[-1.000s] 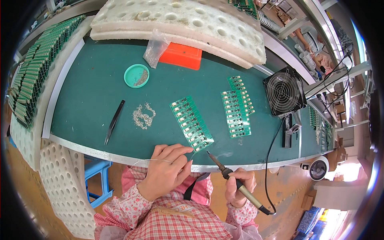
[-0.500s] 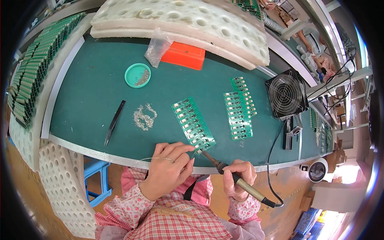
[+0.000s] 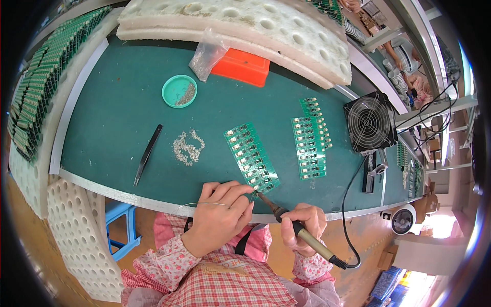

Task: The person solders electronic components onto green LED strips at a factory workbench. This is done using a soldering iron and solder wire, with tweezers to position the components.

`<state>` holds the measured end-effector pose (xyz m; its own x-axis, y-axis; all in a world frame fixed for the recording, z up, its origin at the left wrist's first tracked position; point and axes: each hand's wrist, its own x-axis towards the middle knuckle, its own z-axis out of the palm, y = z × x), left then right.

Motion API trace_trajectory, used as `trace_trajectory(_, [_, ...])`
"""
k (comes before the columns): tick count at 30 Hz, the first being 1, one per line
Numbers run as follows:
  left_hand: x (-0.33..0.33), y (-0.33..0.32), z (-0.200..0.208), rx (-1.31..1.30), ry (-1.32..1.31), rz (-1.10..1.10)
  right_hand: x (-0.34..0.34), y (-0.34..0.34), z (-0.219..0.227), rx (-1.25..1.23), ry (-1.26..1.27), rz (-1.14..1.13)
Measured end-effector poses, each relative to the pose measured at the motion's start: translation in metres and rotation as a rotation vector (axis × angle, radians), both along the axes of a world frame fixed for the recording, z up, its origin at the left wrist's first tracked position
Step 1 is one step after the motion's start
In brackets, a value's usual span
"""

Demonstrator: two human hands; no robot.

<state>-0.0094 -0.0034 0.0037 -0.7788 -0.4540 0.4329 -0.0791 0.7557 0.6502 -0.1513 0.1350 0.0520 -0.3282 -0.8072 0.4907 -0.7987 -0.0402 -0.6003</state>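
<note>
My right hand [image 3: 305, 225] is wrapped round the handle of a soldering iron [image 3: 318, 246], its tip angled up and left to the near end of a green circuit board panel [image 3: 251, 156]. My left hand [image 3: 217, 221] is closed, fingertips pinched on a thin solder wire [image 3: 190, 205] that trails left across the hand. The wire end and iron tip meet at the panel's near edge; the exact contact is too small to make out. Rows of pale components sit on the panel. To the right lie a second panel [image 3: 309, 148] and a smaller board [image 3: 310, 106] partly overlapping.
Left of the panel are loose small parts [image 3: 187, 148] and black tweezers [image 3: 148, 155]. Behind stand a green dish [image 3: 164, 92], a plastic bag [image 3: 207, 57], a red box [image 3: 240, 67] and white foam [image 3: 230, 31]. A fan [image 3: 369, 122] and iron's cord [image 3: 347, 199] are at right.
The view has shifted slightly, moving the bench things a little to the right in the picture. Both hands keep their grips, with the iron tip still at the panel's near end.
</note>
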Motion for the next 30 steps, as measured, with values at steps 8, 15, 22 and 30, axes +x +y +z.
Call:
trace_trajectory(8, [0.001,0.0,-0.003,-0.003,-0.018,-0.009,0.012,-0.002,0.0,0.027,0.236,0.094])
trace_trajectory(15, [0.005,-0.004,0.0,0.028,0.017,-0.028,0.011,0.009,0.0,-0.058,0.01,0.007])
trace_trajectory(22, [0.002,-0.009,0.006,0.087,0.046,-0.018,0.005,0.015,-0.006,-0.102,0.012,-0.203])
trace_trajectory(30, [-0.004,-0.011,0.002,0.063,0.018,0.001,0.0,-0.002,-0.009,-0.106,-0.014,-0.057])
